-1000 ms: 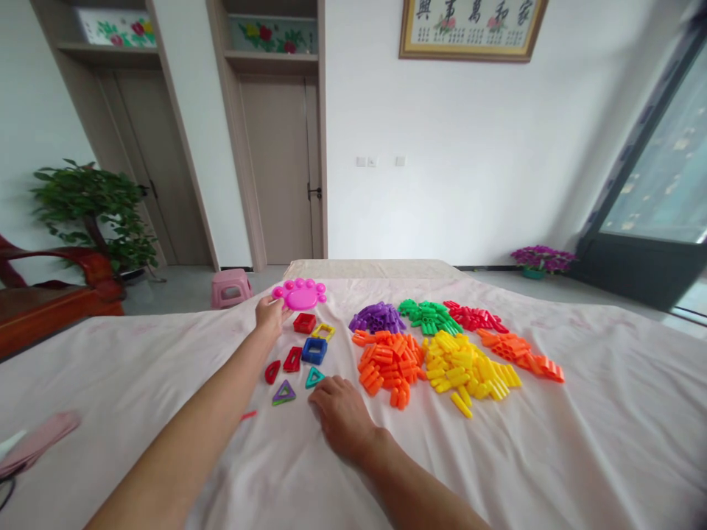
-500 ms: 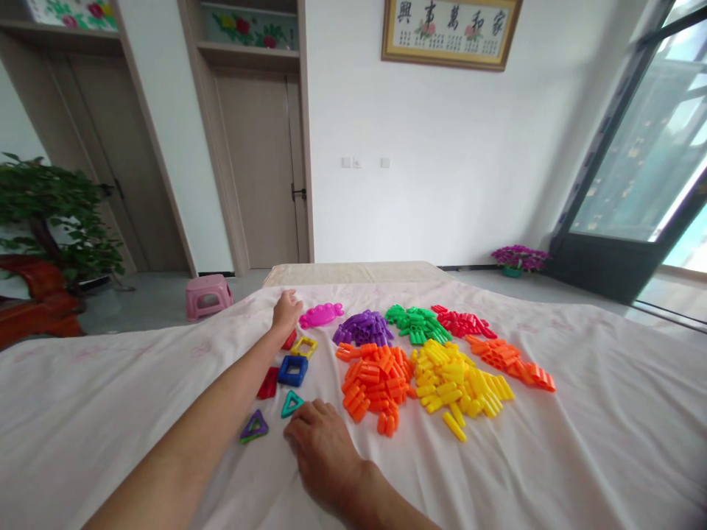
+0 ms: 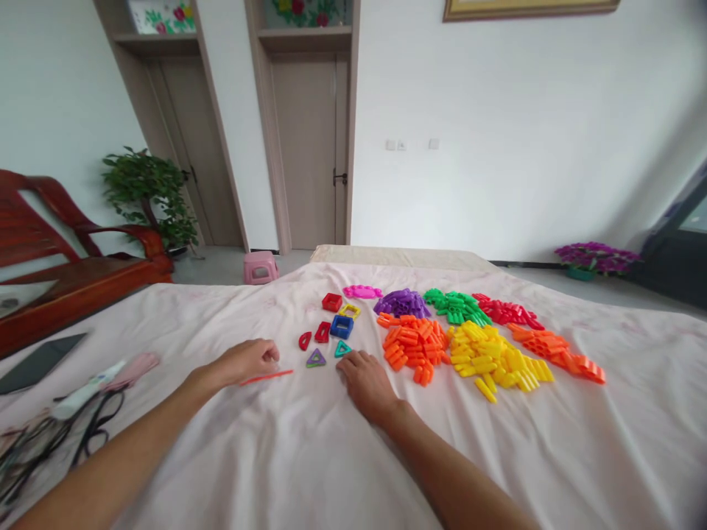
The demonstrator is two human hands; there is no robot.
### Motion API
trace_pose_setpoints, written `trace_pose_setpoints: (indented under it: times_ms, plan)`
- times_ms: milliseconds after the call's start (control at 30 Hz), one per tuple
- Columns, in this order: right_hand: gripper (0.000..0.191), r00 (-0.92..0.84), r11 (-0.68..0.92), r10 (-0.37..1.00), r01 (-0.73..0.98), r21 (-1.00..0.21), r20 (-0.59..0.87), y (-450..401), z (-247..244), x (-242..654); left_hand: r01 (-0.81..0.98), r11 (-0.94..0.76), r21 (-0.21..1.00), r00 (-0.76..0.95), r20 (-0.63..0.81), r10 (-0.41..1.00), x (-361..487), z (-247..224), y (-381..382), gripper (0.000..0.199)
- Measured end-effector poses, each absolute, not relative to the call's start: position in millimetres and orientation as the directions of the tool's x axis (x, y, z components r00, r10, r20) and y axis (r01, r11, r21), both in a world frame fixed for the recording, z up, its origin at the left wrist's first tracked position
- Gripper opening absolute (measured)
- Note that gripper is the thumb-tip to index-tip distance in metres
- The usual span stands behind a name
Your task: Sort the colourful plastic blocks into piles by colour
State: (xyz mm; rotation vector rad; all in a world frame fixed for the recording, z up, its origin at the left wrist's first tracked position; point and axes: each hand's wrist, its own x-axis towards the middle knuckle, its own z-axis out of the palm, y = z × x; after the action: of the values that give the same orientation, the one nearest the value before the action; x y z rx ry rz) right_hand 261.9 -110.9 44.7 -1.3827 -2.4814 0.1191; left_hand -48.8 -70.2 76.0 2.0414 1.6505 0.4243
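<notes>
My left hand (image 3: 252,361) is on the left part of the cloth with curled fingers, beside a thin orange-red strip (image 3: 268,377); whether it grips anything is unclear. My right hand (image 3: 364,379) rests palm down, fingertips beside a teal triangle (image 3: 342,350). A purple triangle (image 3: 316,358) lies between the hands. Farther back are red pieces (image 3: 332,302), a yellow square (image 3: 350,311), a blue square (image 3: 341,327) and a pink piece (image 3: 362,292). To the right lie piles of orange (image 3: 415,344), yellow (image 3: 494,357), purple (image 3: 402,303), green (image 3: 457,305) and red (image 3: 508,311) pieces.
At the left edge of the cloth (image 3: 309,449) lie a dark flat device (image 3: 38,362), a white tube (image 3: 88,390) and black cables (image 3: 96,427). A wooden bench (image 3: 82,250), a plant (image 3: 146,195) and a pink stool (image 3: 261,268) stand beyond.
The view has swung left. My left hand has come back from beside the pink piece toward the near left, next to the orange-red strip. My right hand stays by the teal triangle.
</notes>
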Motion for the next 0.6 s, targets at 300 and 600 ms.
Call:
trace_pose_setpoints:
  times_ms: [300, 600]
  plan:
    - [0.052, -0.687, 0.697, 0.714, 0.675, -0.243, 0.138, -191, 52, 263, 0.859, -0.295, 0.418, 0.293, 0.07, 0.953, -34, 65, -112, 0.011]
    - [0.048, -0.746, 0.754, 0.645, 0.588, -0.292, 0.164, -222, 66, 268, 0.236, -0.089, 0.968, 0.148, 0.055, 0.987, 59, 69, -87, 0.012]
